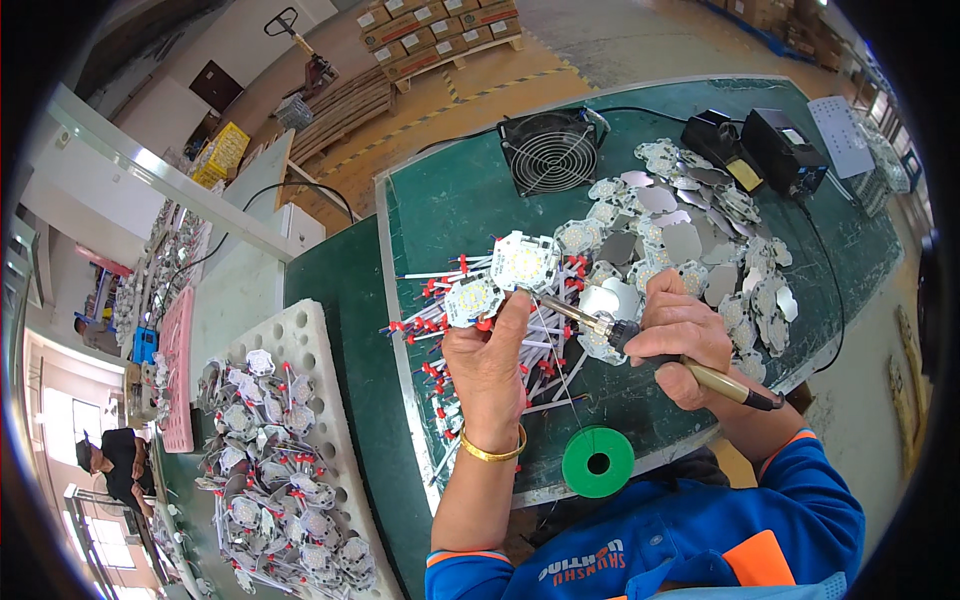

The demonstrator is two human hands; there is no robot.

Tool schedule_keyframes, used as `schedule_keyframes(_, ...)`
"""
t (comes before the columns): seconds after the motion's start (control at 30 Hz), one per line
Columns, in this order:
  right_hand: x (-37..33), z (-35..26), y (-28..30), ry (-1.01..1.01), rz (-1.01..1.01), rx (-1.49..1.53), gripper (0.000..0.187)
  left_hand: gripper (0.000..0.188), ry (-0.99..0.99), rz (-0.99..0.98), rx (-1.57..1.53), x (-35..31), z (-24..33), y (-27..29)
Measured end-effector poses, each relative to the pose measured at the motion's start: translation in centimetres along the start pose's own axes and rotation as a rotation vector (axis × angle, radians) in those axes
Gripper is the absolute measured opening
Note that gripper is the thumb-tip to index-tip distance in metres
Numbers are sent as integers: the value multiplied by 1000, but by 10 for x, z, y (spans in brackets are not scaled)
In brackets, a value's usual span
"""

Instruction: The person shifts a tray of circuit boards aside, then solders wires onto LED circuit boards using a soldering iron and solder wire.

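Head view: the left hand [487, 362] is pinching white LED boards [525, 262] over the tabletop [452, 212], thumb lying at their lower edge. The right hand [688, 345], fingers curled, is gripping a soldering iron [622, 334], its tip pointing toward the boards. Loose wires [541, 358] are crowding the left border; a solder spool [597, 488] is sitting near the front edge. Bare surface is lying open between wires and fan [552, 158].

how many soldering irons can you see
1: the soldering iron in the right hand, its tip pointing toward the left hand. Others may be hidden.
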State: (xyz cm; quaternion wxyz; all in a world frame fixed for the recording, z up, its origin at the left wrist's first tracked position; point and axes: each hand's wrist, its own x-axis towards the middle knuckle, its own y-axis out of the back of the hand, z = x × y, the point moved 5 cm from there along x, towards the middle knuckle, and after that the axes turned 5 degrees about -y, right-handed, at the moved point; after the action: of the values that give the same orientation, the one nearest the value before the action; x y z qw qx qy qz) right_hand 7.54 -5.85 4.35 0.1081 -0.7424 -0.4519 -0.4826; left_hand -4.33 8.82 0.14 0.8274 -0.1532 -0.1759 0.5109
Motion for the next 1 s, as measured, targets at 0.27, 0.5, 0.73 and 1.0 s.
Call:
schedule_keyframes(0.27,-2,4,-2,-26,11,-8,20,6,-12,9,-12,0,1,0)
schedule_keyframes(0.5,0,4,-4,-33,5,-36,15,6,-7,13,-15,-1,1,1)
schedule_keyframes(0.73,0,5,-4,-13,-24,-137,16,6,12,20,-42,2,-4,3)
schedule_keyframes(1.0,-3,2,2,12,46,-31,14,6,94,-41,-33,1,-9,3)
